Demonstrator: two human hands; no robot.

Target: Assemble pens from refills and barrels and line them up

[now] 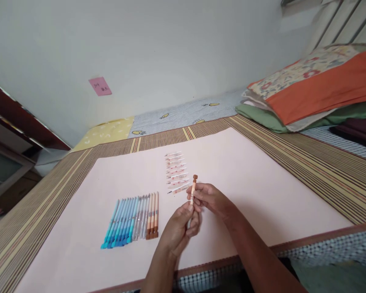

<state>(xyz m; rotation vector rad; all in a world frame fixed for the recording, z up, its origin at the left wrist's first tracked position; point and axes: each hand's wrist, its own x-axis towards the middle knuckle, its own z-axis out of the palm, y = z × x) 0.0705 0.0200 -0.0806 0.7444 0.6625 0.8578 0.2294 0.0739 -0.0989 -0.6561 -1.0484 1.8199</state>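
Both of my hands are closed on one pen (pixel 193 191), peach-coloured with a brown cap-like end pointing up and away. My left hand (pixel 183 221) grips its lower part, and my right hand (pixel 209 197) pinches the barrel higher up. To the left, a row of pens lies side by side: several blue ones (pixel 120 221), several clear ones (pixel 141 217) and three peach ones with brown ends (pixel 153 215). Just beyond my hands, a column of thin refills (pixel 175 171) with reddish markings lies on the pink sheet (pixel 232 162).
The sheet lies on a striped mat (pixel 293 171) over a bed. Folded orange and floral bedding (pixel 320 85) is stacked at the right, on green cloth (pixel 259 118). A pink note (pixel 100 86) is stuck to the wall (pixel 171 49) behind.
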